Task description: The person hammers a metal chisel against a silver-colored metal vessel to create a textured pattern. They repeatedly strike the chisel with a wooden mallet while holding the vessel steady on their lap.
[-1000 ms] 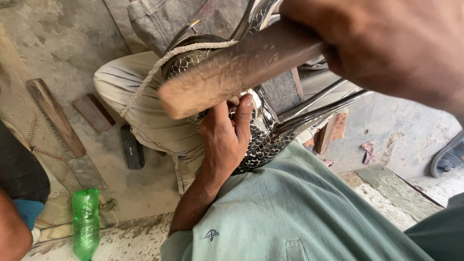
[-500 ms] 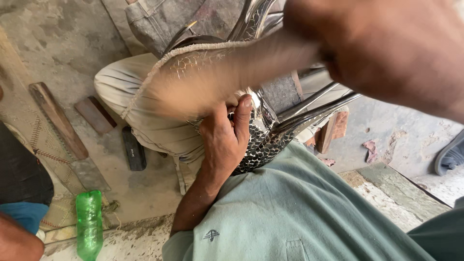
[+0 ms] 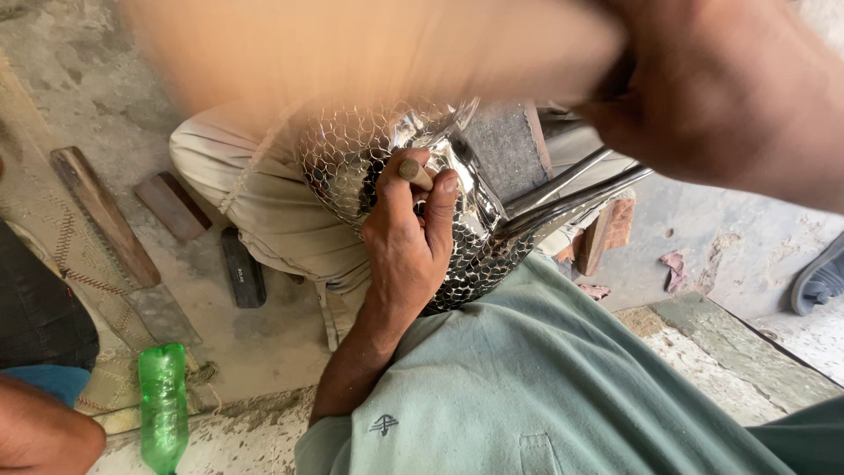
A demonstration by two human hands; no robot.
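My left hand grips a short tan punch and presses it against a shiny metal vessel hammered all over with a scale pattern. The vessel rests in my lap, against my beige trouser leg. My right hand, at the upper right and close to the camera, is closed on a thick wooden mallet. The mallet is smeared by motion across the top of the view, above the punch and apart from it.
Shiny metal rods stick out right of the vessel. On the concrete floor lie a green plastic bottle, two wooden slats, a black bar, a brick and a sandal. Another person's arm shows at bottom left.
The mallet has swung from just over the vessel up toward the camera and is now blurred. The punch's end is uncovered. My left hand has stayed on the vessel.
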